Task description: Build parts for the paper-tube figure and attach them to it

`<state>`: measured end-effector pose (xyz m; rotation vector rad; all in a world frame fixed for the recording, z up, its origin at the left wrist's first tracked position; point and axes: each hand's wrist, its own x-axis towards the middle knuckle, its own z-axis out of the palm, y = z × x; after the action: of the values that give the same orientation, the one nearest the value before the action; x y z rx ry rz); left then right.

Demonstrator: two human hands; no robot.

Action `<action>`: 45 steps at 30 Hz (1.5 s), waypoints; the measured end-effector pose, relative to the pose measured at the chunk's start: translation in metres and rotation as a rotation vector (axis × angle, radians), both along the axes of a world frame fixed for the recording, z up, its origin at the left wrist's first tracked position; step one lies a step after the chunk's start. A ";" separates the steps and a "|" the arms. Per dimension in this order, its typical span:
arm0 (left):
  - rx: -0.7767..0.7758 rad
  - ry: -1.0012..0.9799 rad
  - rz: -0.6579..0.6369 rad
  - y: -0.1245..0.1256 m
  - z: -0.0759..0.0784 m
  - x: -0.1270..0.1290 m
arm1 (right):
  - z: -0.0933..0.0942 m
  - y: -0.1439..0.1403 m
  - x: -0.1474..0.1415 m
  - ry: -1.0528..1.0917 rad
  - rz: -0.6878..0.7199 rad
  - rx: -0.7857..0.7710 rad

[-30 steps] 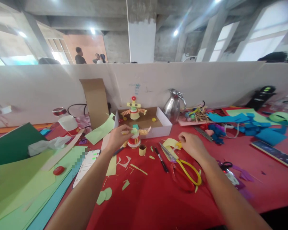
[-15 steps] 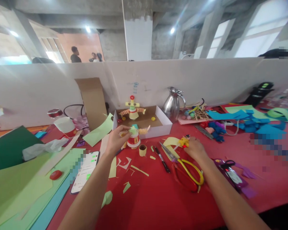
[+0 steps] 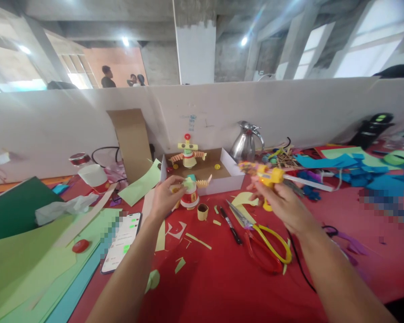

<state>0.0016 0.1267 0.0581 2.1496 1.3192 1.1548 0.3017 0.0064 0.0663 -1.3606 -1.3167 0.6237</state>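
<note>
My left hand [image 3: 168, 195] is closed at the top of a small paper-cup figure [image 3: 190, 197], a red and white cup with green paper on top and a folded paper arm on its right. My right hand [image 3: 283, 202] is wrapped around a yellow glue gun [image 3: 271, 176], raised above the table. The gun's nozzle end points left, and a clear glue stick [image 3: 308, 181] sticks out of its back. Just right of the cup figure stands a short paper tube [image 3: 202, 211]. Below the gun lie scissors [image 3: 262, 233] with red and yellow handles and a black pen [image 3: 231, 226].
A white box [image 3: 218, 184] holds a finished-looking figure [image 3: 188, 154]. Behind stands a steel jug [image 3: 245, 141]. A phone [image 3: 121, 242] and green paper sheets [image 3: 30, 264] lie left, blue paper strips [image 3: 353, 166] right. Paper scraps dot the red table. The gun's cord trails right.
My right hand has lifted the glue gun off the table and turned it, so its nozzle now points left. My left hand stays on the cup figure.
</note>
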 end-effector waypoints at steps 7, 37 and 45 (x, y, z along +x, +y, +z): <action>0.033 -0.043 0.018 0.001 -0.003 0.005 | 0.009 0.014 -0.064 -0.139 0.247 -0.092; 0.035 -0.040 -0.015 0.003 -0.005 0.010 | 0.013 0.031 -0.076 -0.421 0.092 -0.183; 0.037 -0.031 -0.001 0.002 -0.002 0.010 | 0.016 0.029 -0.084 -0.421 0.106 -0.180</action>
<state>0.0117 0.1282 0.0557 2.1494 1.2925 1.2166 0.2176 0.0355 0.0819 -1.6371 -1.7101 0.5548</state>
